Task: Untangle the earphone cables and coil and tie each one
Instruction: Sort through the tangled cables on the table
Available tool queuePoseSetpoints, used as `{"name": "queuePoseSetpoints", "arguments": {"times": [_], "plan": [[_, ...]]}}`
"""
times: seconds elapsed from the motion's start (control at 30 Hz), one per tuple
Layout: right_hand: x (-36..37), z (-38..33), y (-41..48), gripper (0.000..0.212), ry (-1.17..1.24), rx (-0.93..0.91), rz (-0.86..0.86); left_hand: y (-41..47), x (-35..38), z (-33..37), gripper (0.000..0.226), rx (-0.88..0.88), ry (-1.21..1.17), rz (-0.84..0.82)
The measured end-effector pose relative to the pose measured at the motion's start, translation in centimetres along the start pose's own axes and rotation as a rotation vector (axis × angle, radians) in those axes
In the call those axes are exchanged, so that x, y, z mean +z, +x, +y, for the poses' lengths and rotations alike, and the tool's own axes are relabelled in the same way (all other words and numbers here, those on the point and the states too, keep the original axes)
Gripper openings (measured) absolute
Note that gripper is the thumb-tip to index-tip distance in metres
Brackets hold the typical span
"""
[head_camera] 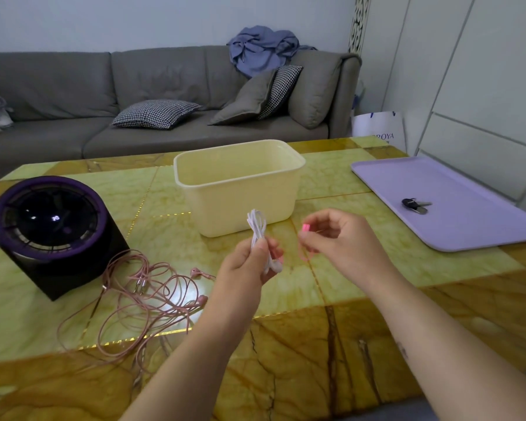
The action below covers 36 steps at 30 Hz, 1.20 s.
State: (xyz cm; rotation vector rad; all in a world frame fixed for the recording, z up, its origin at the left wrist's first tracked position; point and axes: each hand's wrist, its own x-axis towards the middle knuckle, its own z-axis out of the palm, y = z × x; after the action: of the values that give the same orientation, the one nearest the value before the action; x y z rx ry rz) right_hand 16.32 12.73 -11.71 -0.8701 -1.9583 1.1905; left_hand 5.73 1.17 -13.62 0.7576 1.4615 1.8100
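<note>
Left hand (247, 262) above the table (377, 287), fingers curled round a coiled white earphone cable (257, 227), loops upward, earbuds below. Right hand (339, 238) just beside, pinching a small pink tie (306, 228). Tangled pink earphone cables (148, 294) loose on the tabletop, near a round black device (49, 223). Cream tub (237, 183) behind.

Gleamed glossy and smooth across the stone-patterned tabletop (362, 344), with bright glare beside the pink cables (140, 293). Looked smooth and faintly matt on the cream plastic tub (240, 202) and lilac plastic tray (468, 220). Shone metallic on the keys (419, 207). Seemed smooth and plastic-coated on the white cable (257, 226); soft matt cloth on the grey sofa (58, 86).
</note>
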Motion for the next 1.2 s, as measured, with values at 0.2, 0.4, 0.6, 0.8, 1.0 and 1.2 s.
{"name": "queuePoseSetpoints", "arguments": {"times": [0.2, 0.4, 0.6, 0.8, 1.0, 1.2], "plan": [[-1.0, 4.9, 1.7, 0.017, -0.504, 0.088, -0.006, 0.4, -1.0, 0.8, 0.031, -0.199, -0.366, -0.003], [-0.5, 6.7, 1.8, 0.028, -0.719, 0.254, -0.156, 0.6, -1.3, 0.7, 0.025, -0.300, -0.487, -0.020], [0.5, 1.4, 0.9, 0.030, -0.478, -0.001, -0.097, 0.8, -1.3, 0.7, 0.025, -0.324, -0.544, -0.043], [2.3, -1.0, -1.5, 0.027, 0.078, 0.144, -0.373, 0.7, -1.0, 0.4, 0.028, -0.255, -0.400, -0.052], [2.5, -0.8, -1.4, 0.016, 0.042, 0.086, -0.270, 0.3, -1.0, 0.1, 0.034, -0.170, -0.201, -0.079], [2.5, -0.9, -1.4, 0.008, 0.080, 0.071, -0.285, 0.3, -1.2, 0.2, 0.034, -0.150, -0.186, -0.091]]}}
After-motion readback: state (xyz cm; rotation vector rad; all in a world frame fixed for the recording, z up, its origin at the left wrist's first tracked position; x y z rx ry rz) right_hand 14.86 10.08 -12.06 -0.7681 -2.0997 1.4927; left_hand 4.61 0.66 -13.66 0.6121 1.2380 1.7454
